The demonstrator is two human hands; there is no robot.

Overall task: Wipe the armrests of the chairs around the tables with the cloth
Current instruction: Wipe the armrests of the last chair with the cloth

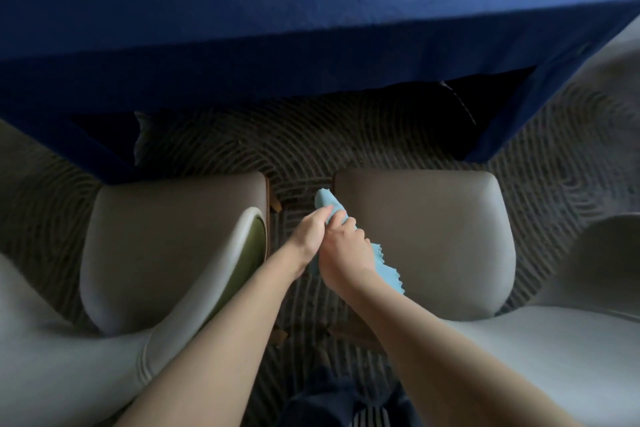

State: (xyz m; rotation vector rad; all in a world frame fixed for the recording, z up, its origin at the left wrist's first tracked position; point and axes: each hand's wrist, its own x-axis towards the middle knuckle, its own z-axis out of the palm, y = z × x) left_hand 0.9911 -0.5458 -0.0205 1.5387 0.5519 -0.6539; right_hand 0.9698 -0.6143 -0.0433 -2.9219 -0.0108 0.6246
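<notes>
Viewing via head cam: both hands meet in the gap betw. two chairs, in front of the blue-draped table [311,10]. Left hand [313,230] curls its fingers round the upper part of the cloth [327,201]. Right hand [346,253] grips it just below, the hands touching. Cloth lies beside the left edge of the right chair [433,236], long axis diagonal, far end pointing up-left toward the table, frilled tail trailing down-right past the right wrist. Left chair's armrest [239,246] sits just left of the left forearm, apart from the cloth. Right hand is nearer the right chair. Cloth-to-chair contact: cannot tell. Judgement: next stroke prob. follows that axis.
</notes>
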